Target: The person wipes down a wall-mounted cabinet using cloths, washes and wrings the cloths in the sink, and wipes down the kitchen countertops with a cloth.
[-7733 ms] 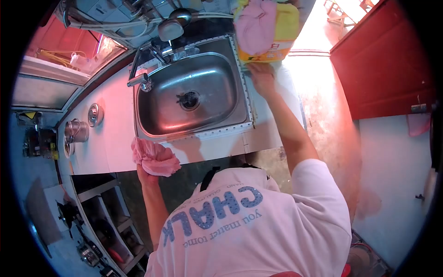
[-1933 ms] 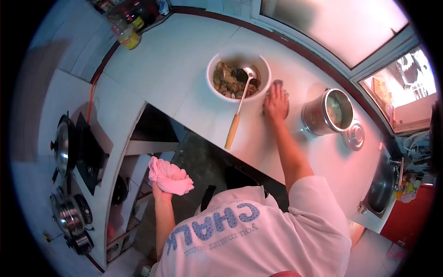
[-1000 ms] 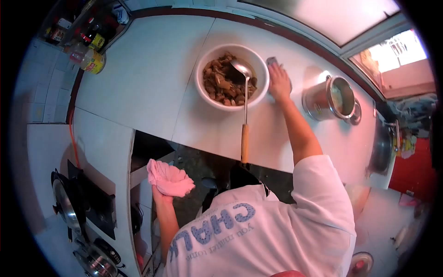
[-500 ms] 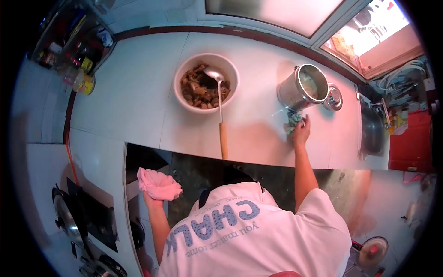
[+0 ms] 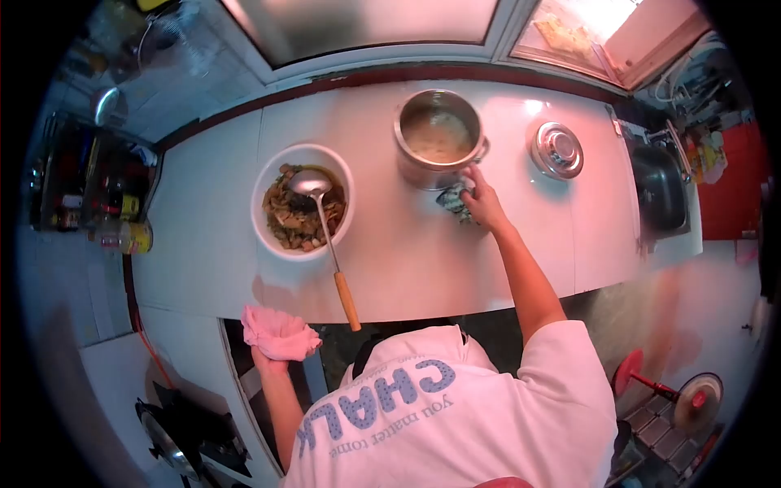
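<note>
My left hand [image 5: 271, 363] grips a bunched pink cloth [image 5: 281, 333] low at the counter's front edge. My right hand [image 5: 486, 205] reaches over the counter, closed on a crumpled greenish patterned cloth [image 5: 455, 201]. Its fingertips are at the lower side of a lidless steel pot [image 5: 419, 172], just under the pot's side handle; I cannot tell how firmly they touch it. Pale, cloudy contents [image 5: 438, 134] show inside. Left of the pot stands a white bowl [image 5: 262, 224] of brown chunky food [image 5: 297, 218], with a wooden-handled ladle [image 5: 329, 236] resting in it.
A round steel lid [image 5: 557, 150] lies on the counter [image 5: 382, 268] right of the pot. Farther right is a sink [image 5: 661, 191]. Bottles [image 5: 130, 237] and a shelf of jars stand at the left. A pan [image 5: 167, 439] sits on the stove at lower left.
The pot has moved left, away from the lid and closer to the bowl, and my right hand with the greenish cloth has moved along with it. The view has turned somewhat.
</note>
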Demonstrator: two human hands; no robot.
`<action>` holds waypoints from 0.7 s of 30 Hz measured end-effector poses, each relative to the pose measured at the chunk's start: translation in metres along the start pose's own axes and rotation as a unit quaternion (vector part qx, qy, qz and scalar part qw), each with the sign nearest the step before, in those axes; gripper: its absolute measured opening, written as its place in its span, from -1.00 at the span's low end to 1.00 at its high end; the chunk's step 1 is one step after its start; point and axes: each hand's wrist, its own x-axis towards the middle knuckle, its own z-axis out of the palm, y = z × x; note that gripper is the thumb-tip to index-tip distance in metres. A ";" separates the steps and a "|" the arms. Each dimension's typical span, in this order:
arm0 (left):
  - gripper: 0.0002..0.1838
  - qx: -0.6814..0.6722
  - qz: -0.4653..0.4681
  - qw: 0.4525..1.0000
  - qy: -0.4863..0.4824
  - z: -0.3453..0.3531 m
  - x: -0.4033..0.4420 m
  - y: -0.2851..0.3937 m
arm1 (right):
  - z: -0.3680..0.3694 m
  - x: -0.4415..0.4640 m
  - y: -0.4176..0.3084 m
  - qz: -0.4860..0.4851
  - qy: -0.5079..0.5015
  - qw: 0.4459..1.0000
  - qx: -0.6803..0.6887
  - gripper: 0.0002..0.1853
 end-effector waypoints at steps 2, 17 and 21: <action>-0.45 -0.008 0.010 0.999 0.035 -0.001 -0.001 0.004 | -0.022 0.017 -0.004 0.004 0.040 0.999 -0.014 -0.40; -0.62 0.157 0.052 0.985 -0.058 0.044 -0.011 0.020 | 0.003 0.251 0.068 -0.275 0.261 0.909 -0.175 -0.56; -0.69 0.056 0.015 0.991 -0.122 -0.011 0.002 0.017 | 0.009 0.252 0.043 -0.152 0.010 0.988 0.016 -0.67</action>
